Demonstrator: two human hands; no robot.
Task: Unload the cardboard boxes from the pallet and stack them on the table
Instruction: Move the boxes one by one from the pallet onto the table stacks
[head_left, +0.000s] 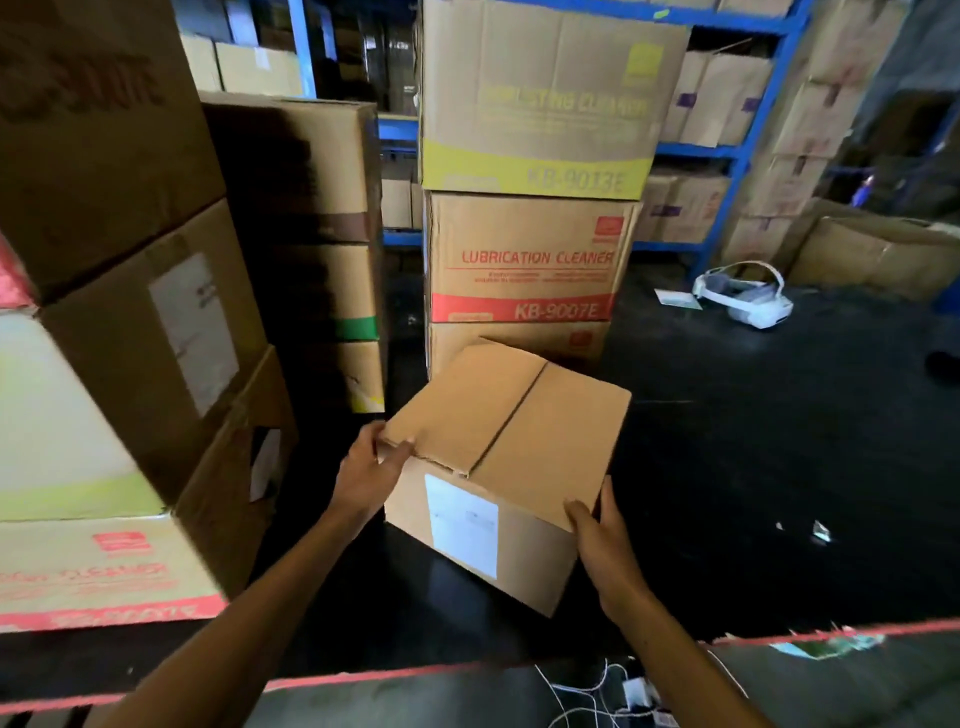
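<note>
Brown corrugated cardboard makes up the one plain box (506, 457) held at the centre of the view: a squarish carton, tilted, with a dark seam across its two closed top flaps and one white rectangular label on its near face. Two bare hands hold it. The left hand (371, 470), at about 9 o'clock of the box, curls its fingers over the slightly torn near-left top edge. The right hand (597, 525), at about 5 o'clock, clamps the near-right corner, thumb on the top edge and fingers round the side. Whether the box rests on the dark surface (753, 467) beneath it cannot be told.

At 6 o'clock, below a red-edged ledge (363, 675), lie thin white cables (587, 691).

At 9 o'clock rises a blurred stack of printed cartons (130, 322), matte brown with white labels and red or pale green bands. At 12 o'clock, just behind the held box, stand three stacked cartons: the lowest mostly hidden, the middle one (530, 260) printed "LUBRICATION CLEANER" with a red band, the top one (545, 93) with a yellow band.

At 2 o'clock a white plastic headset (748, 301) lies on the dark surface. Beyond it stand blue metal shelves (727, 171) filled with more brown boxes.
</note>
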